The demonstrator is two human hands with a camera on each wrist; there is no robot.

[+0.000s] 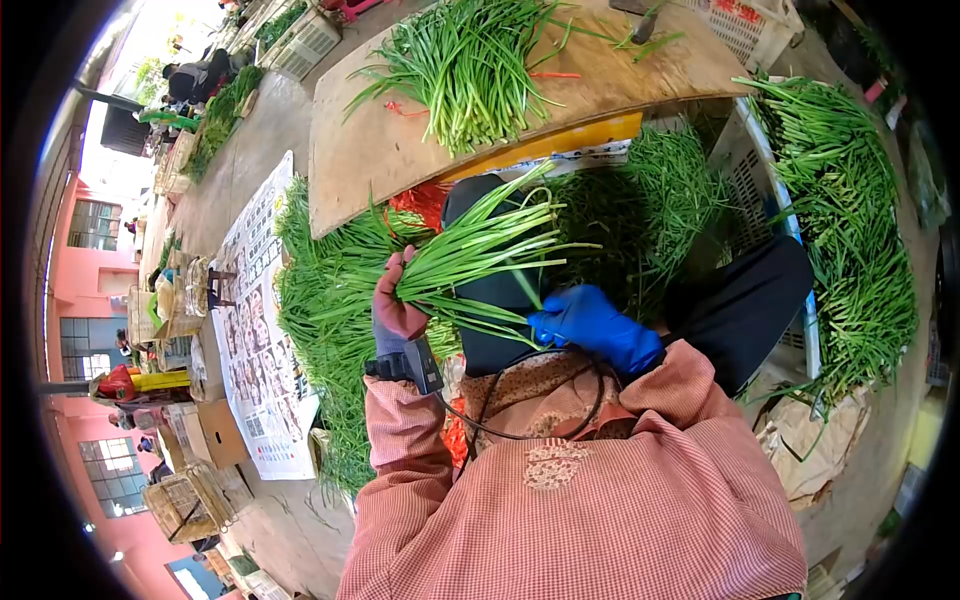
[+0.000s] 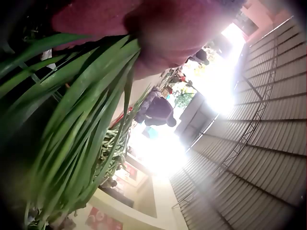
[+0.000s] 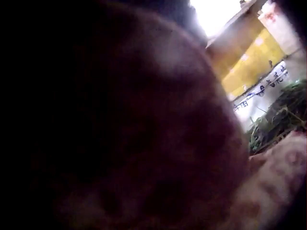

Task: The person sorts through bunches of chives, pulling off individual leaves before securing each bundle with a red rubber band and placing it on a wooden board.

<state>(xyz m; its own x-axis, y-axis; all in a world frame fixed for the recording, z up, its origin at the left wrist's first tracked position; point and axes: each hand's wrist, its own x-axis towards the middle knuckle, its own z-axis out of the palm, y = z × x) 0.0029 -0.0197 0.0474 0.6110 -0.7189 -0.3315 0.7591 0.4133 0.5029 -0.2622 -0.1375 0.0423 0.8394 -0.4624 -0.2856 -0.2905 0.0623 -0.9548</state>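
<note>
My left hand (image 1: 396, 296), in a dull pink glove, grips a bunch of long green chives (image 1: 480, 245) above my lap. Their pale stalk ends fan out to the right. In the left wrist view the leaves (image 2: 88, 124) hang below the pink glove (image 2: 163, 33). My right hand (image 1: 590, 325), in a blue glove, is curled beside the lower stalk ends. A blurred green strand (image 1: 526, 288) rises from its fingertips, pinched there. Dark blurred fabric fills most of the right wrist view and hides that hand.
A wooden board (image 1: 350, 150) ahead carries a heap of chives (image 1: 470, 70) and a dark-headed tool (image 1: 645, 25). More chives lie at left (image 1: 325, 330) and right (image 1: 850, 220). A plastic crate (image 1: 745, 190) stands right of my legs. Loose greens (image 1: 675, 185) lie below the board.
</note>
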